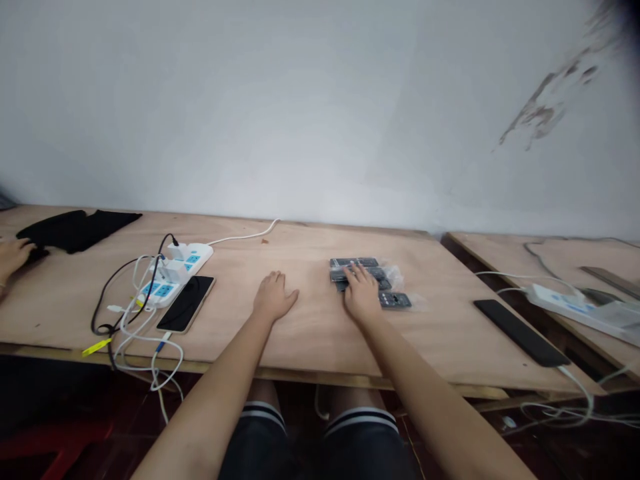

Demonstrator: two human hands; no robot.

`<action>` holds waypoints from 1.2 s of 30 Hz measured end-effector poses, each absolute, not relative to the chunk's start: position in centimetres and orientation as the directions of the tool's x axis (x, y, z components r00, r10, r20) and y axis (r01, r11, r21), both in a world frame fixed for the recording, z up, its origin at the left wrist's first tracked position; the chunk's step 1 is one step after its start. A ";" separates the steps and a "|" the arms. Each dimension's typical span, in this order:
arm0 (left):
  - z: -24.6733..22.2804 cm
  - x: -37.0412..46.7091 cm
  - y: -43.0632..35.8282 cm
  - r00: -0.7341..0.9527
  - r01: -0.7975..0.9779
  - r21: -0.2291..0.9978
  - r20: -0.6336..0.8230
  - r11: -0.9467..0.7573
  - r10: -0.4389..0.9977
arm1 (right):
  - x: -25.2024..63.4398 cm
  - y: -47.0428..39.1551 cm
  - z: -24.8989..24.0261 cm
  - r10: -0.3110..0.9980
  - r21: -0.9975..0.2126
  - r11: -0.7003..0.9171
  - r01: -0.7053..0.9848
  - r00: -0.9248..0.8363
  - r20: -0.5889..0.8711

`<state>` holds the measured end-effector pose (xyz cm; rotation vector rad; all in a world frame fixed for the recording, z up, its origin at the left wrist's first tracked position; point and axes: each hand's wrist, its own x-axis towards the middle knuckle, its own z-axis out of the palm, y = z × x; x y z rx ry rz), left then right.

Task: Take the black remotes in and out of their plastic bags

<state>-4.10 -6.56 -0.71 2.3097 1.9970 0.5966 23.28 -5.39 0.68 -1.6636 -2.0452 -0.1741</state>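
My left hand (271,294) rests palm down on the wooden table (300,340), its fingers stretched out and its thumb apart, holding nothing. To the right, my right hand (362,293) lies flat across a small group of dark remote controls, fingers spread and touching the top of them. One remote control (395,301) with pale buttons sticks out beside the hand, to its right. Another dark piece (354,262) shows beyond my fingertips. Clear plastic wrap (395,275) bunches at their right ends. My palm and fingers hide part of the group.
At left stand a white power strip (203,254) with chargers, tangled cables and a phone (187,303). Farther left, another person's hand (14,257) touches black cloth (80,230). A black phone-like slab (520,332) lies at right, before a gap and a second table with another power strip (555,298).
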 end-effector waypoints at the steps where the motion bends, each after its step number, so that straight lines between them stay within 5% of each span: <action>1: -0.7 -4.1 -6.6 0.105 0.949 0.262 0.267 -0.178 0.958 | 22.2 -5.7 0.4 0.862 -0.206 0.337 0.919 -0.213 0.460; 6: -0.7 -4.1 -6.6 0.123 0.952 0.240 0.260 -0.188 0.958 | 18.7 -6.4 -1.2 0.801 -0.257 0.571 0.779 -0.462 0.381; 36: -0.7 -4.2 -6.5 0.125 0.959 0.215 0.266 -0.185 0.956 | 18.5 -6.6 -1.1 0.860 -0.313 0.495 0.810 -0.407 0.309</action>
